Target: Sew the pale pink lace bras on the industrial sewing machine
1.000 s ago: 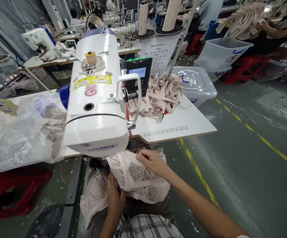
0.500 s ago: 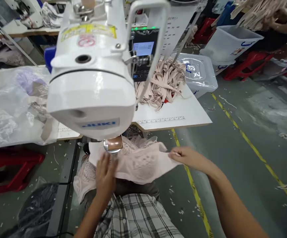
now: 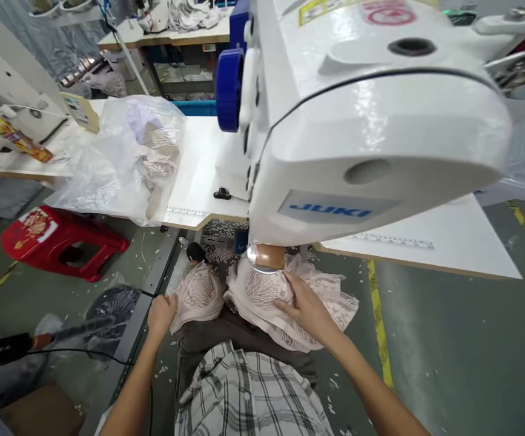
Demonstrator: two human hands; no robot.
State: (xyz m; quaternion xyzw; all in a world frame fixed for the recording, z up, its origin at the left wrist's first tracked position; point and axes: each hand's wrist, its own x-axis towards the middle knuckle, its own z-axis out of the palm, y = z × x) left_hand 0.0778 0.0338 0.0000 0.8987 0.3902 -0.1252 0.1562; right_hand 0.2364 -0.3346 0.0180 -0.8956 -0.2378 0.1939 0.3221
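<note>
A pale pink lace bra [image 3: 257, 290] lies across my lap, under the head of a white sewing machine [image 3: 371, 157]. Its left cup stands apart from the right one, and the right part has loose lace edges spread outward. My left hand [image 3: 162, 313] is closed on the bra's left end. On the right cup, beside the machine's brown and silver front guard [image 3: 266, 257], my right hand [image 3: 308, 307] grips the fabric between thumb and fingers. The machine head and guard hide the needle area.
Clear plastic bags [image 3: 121, 157] with fabric lie on the white tabletop [image 3: 198, 157] at left. A red stool [image 3: 62, 242] stands below. A drink bottle [image 3: 19, 139] leans near another machine. The table edge [image 3: 416, 257] runs at right, above floor with yellow tape [image 3: 379, 327].
My view has swung left and closer to the machine. My left hand has moved out to the bra's left end. My right hand has left the stretched right end and come in to the cup.
</note>
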